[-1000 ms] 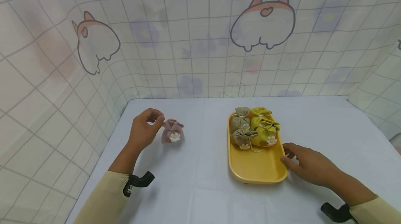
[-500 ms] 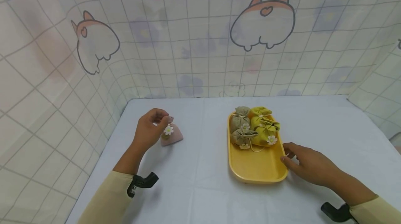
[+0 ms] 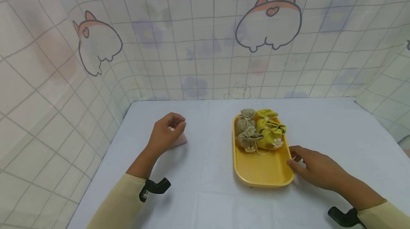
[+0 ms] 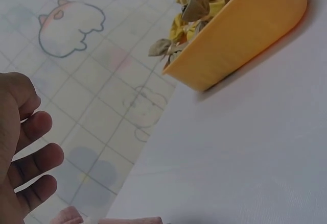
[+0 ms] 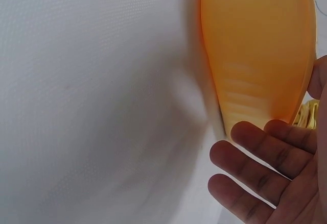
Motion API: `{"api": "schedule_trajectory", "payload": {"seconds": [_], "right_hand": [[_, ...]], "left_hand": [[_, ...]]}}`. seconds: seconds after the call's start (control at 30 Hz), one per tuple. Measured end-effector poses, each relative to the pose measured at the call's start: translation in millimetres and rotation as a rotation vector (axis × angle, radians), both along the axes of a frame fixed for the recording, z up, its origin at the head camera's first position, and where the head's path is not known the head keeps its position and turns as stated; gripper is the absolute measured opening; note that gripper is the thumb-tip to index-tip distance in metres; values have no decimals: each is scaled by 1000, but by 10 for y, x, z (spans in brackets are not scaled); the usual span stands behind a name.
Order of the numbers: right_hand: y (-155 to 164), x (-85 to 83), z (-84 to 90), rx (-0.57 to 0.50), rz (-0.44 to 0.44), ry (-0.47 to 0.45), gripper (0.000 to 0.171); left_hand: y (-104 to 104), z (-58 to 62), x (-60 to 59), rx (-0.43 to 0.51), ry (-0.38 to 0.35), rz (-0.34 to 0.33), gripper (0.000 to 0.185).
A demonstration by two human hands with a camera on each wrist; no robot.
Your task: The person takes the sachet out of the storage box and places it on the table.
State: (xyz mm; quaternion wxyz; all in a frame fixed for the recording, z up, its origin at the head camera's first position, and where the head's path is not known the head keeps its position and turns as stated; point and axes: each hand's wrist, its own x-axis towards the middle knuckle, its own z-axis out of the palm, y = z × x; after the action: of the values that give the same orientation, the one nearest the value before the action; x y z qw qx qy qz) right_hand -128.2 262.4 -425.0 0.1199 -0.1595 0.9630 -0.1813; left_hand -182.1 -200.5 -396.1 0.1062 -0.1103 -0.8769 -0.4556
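Observation:
A small pink drawstring pouch [image 3: 181, 140] lies on the white-covered table at the left, mostly hidden behind my left hand [image 3: 164, 134]. That hand hovers over it with bent fingers. In the left wrist view, bits of the pink pouch [image 4: 134, 220] show at the bottom edge, apart from the fingers [image 4: 46, 157]. To the right, my right hand [image 3: 317, 168] holds the side of a yellow tray [image 3: 263, 181], thumb at the rim and fingertips against the outer wall. Grey-beige pouches [image 3: 246, 124] and yellow-green pouches [image 3: 270, 138], some with white flowers, fill the tray's far end.
The tray's near half shows its bare floor. A tile-patterned curtain [image 3: 205, 44] with cartoon animals hangs behind the table [image 3: 208, 172] and along its left. Black camera mounts [image 3: 155, 188] sit on both wrists.
My left hand has moved right, across the pink pouch. The pouch stood upright before, then tipped, and is now mostly covered from view. My right hand and the tray have stayed put.

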Motion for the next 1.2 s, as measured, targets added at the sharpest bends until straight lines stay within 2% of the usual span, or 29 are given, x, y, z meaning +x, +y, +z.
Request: {"api": "schedule_trajectory", "payload": {"seconds": [0.33,0.5,0.73,0.93,1.07,1.2], "right_hand": [[-8,2,-8,-9,0,-4,58],[-5,-3,-17,-14,4,-4,58],[-2,-8,-28,-11,6,-8,58],[-8,3,-26,3,-3,-9,58],[-5,5,-19,1,-1,-5,58],[1,6,-16,0,4,3,58]], "left_hand": [[178,-10,-6,-21,11,-58,10],[256,-54,-15,-39,24,-94,10],[391,-61,15,-73,7,-116,11],[498,-60,35,-49,-18,-146,13],[560,-86,31,-31,-12,-181,13],[620,-113,28,-69,-2,-185,14]]}}
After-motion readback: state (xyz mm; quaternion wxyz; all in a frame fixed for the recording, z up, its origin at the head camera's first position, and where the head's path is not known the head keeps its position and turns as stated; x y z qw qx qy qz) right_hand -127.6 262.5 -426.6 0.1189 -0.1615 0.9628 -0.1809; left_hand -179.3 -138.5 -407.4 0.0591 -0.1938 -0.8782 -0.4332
